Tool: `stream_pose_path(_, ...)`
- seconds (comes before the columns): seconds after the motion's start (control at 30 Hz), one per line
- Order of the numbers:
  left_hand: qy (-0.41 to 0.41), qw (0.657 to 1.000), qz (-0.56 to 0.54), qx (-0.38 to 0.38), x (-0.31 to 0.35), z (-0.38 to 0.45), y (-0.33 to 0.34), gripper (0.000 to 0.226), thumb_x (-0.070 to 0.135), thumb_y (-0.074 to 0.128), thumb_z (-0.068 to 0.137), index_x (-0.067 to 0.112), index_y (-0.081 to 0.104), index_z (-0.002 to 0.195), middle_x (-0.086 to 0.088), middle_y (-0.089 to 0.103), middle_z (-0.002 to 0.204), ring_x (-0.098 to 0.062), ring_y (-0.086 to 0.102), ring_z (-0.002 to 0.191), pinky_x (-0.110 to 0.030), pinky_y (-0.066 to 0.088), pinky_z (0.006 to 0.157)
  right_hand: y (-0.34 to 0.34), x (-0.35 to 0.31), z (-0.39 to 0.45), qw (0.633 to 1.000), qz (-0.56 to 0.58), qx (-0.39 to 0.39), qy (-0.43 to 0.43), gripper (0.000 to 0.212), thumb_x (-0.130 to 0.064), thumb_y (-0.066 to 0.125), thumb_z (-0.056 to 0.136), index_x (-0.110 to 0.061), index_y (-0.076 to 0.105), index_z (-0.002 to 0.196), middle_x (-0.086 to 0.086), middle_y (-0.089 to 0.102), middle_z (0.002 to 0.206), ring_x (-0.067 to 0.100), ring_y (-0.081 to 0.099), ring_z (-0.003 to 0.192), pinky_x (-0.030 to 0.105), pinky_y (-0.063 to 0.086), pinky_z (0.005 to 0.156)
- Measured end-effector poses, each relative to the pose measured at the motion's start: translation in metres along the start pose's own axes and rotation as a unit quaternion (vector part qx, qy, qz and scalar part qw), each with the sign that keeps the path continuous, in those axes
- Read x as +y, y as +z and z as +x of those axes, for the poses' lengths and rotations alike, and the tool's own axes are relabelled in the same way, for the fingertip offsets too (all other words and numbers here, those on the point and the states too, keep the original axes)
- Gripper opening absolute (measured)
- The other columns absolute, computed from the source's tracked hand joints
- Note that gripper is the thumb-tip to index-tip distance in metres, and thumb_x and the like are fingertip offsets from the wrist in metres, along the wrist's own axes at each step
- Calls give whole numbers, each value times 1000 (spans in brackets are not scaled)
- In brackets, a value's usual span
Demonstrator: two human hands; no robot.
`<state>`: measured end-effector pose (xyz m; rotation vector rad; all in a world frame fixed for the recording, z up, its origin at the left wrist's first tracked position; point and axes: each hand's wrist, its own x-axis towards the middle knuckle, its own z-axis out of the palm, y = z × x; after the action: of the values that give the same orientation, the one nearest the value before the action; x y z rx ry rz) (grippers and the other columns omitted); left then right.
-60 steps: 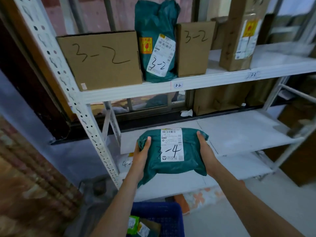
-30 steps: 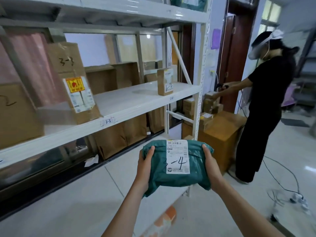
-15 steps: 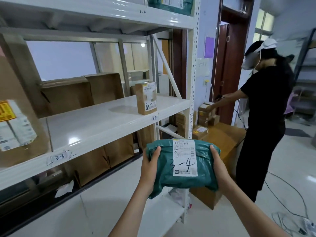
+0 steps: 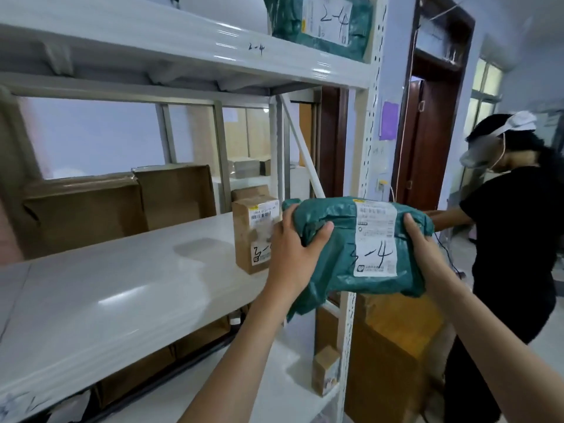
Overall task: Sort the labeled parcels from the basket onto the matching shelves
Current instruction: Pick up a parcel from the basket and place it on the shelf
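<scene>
A: The green poly mailer (image 4: 345, 248) is up in the air, held by both ends. The left hand (image 4: 294, 239) has its thumb over the top and its fingers curled round the crumpled end; the right hand (image 4: 419, 239) clasps the other end, thumb on top. The white label (image 4: 376, 238) reads 3-4.

B: And where is it, relative to the rack?

A: In front of the white upright post (image 4: 370, 123), at the right end of the middle shelf (image 4: 128, 288), not yet over the shelf board. The small cardboard box (image 4: 254, 236) stands upright just beside the left hand, near that end. Its handwriting starts "3-"; the rest is hidden behind the hand.

B: So what could go wrong?

A: First, I'd judge the box is the likely casualty. It's tall and narrow, and the left knuckles are nearly on it; swinging the mailer in could tip it or shove it along.

B: And the post?

A: The mailer is soft and its loose corner hangs below the left hand. That flap could catch on the post or the shelf lip and drag the parcel off the edge.

B: Wrong shelf?

A: Possible. The shelf above (image 4: 183, 41) is marked 2-4 and holds another green mailer (image 4: 320, 22) labelled 2-4. Similar writing, easy to confuse.

B: Anyone nearby?

A: A person in black (image 4: 515, 239) stands close on the right, reaching towards the doorway; an elbow could meet theirs.
</scene>
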<state>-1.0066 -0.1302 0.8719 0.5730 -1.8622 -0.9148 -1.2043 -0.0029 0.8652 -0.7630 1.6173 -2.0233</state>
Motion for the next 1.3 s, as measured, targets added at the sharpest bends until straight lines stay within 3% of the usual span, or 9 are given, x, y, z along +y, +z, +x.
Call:
stream_pose_path(0.2, 91, 932, 350, 26, 42, 70, -6, 76, 72, 47, 89, 30, 33, 150, -5, 32, 154, -28, 24, 144, -49, 14, 120, 3, -27, 76, 999, 8, 1, -50, 47, -57, 59, 91, -13, 61, 107, 8, 75, 89, 24, 73, 73, 34, 58, 64)
stream_pose_path(0.33, 101, 865, 491, -15, 56, 120, -8, 77, 76, 51, 83, 30, 41, 144, -8, 35, 152, -28, 22, 145, -56, 12, 117, 12, -34, 118, 997, 15, -16, -78, 41, -56, 62, 91, -16, 63, 101, 11, 74, 99, 32, 71, 89, 47, 57, 85)
stream_pose_path(0.4, 101, 838, 535, -29, 62, 139, -4, 73, 75, 59, 79, 29, 48, 135, -8, 33, 153, -27, 19, 147, -58, 9, 117, 15, -38, 134, 994, 14, -40, -99, 29, -50, 62, 93, -21, 61, 90, 8, 72, 93, 26, 70, 83, 41, 56, 80)
stream_pose_path(0.53, 71, 832, 539, -110, 63, 166, 10, 62, 65, 74, 73, 31, 47, 117, 1, 46, 145, -24, 33, 141, -55, 11, 113, 15, -39, 162, 984, -11, -91, -156, 23, -43, 68, 91, -20, 63, 90, 2, 72, 88, 17, 70, 79, 29, 53, 64)
stream_pose_path(0.73, -29, 791, 572, -213, 54, 186, 28, 104, 66, 81, 63, 41, 19, 142, 6, 54, 144, -27, 50, 130, -56, 18, 112, 24, -24, 192, 968, -30, -151, -197, 31, -43, 79, 80, -23, 69, 101, -5, 76, 96, 10, 74, 87, 32, 60, 76)
stream_pose_path(0.97, -78, 821, 526, -209, 50, 181, 24, 102, 54, 90, 60, 39, 27, 139, 12, 57, 130, -17, 54, 119, -33, 36, 96, 31, -16, 196, 954, -55, -210, -206, 43, -49, 76, 82, -19, 68, 112, -8, 74, 99, 8, 71, 91, 24, 57, 75)
stream_pose_path(1.1, -93, 812, 545, -189, 45, 180, 18, 97, 59, 86, 63, 41, 30, 139, 12, 57, 128, -19, 53, 117, -38, 32, 98, 39, -19, 196, 952, -77, -217, -203, 62, -56, 71, 84, -26, 49, 134, -11, 65, 118, 11, 64, 104, 29, 52, 87)
stream_pose_path(1.2, -96, 797, 570, -175, 39, 179, 11, 93, 66, 81, 64, 42, 34, 141, 11, 53, 142, -22, 49, 127, -45, 27, 104, 45, -20, 197, 957, -74, -211, -182, 79, -37, 72, 90, -26, 21, 150, -6, 52, 129, 15, 58, 107, 29, 47, 88)
stream_pose_path(1.3, -109, 788, 580, -178, 33, 179, 1, 89, 68, 78, 65, 43, 39, 141, 11, 51, 145, -21, 47, 131, -46, 24, 101, 54, -21, 199, 946, -148, -213, -193, 74, -26, 71, 93, -22, 24, 150, 6, 54, 137, 23, 60, 114, 31, 48, 89)
